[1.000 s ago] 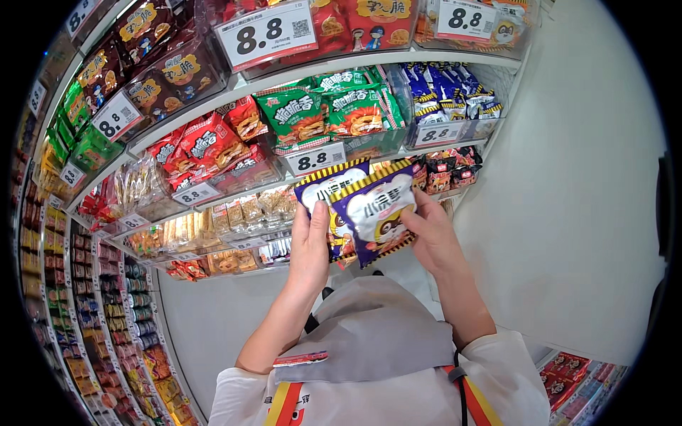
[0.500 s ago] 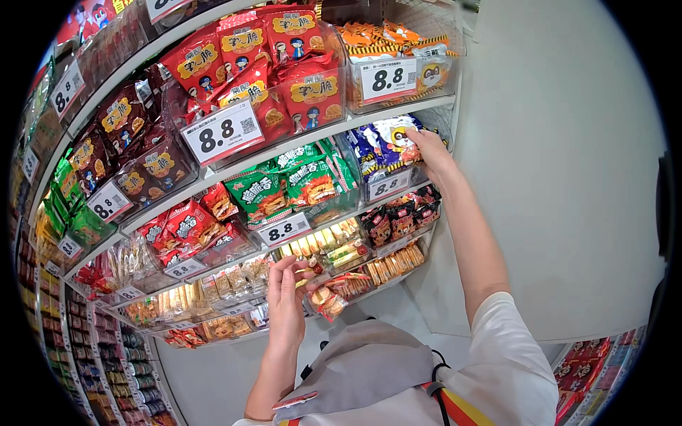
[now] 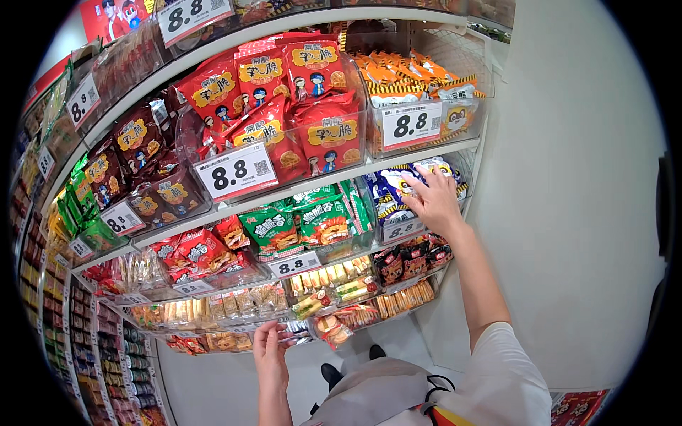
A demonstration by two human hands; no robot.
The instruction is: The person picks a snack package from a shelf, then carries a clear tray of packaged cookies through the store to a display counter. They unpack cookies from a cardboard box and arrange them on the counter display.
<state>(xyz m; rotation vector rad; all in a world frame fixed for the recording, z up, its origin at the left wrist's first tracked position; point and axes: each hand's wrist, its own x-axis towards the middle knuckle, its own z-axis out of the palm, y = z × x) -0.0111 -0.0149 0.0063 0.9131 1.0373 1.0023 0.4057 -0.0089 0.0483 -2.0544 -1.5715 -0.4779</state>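
Far left, the shelves curve away with dark brown snack bags [image 3: 145, 167] and green packs [image 3: 79, 213] stacked in clear bins. Moving in, the left hand [image 3: 270, 353] hangs low in front of the bottom shelf, fingers loosely spread and holding nothing, fingertips just beside some small wrapped snacks [image 3: 302, 332] (could be touching the shelf edge, hard to tell from this angle). Above it sit red chip bags [image 3: 284, 106] behind a white price card [image 3: 236, 172], with green seaweed-style packs [image 3: 312, 220] one shelf down. To the right, the right hand [image 3: 435, 202] reaches into the clear bin [image 3: 398, 231] of blue and white snack packets [image 3: 389, 195], fingers spread flat on them, not gripping any packet. Orange bags [image 3: 408, 74] fill the bin above.
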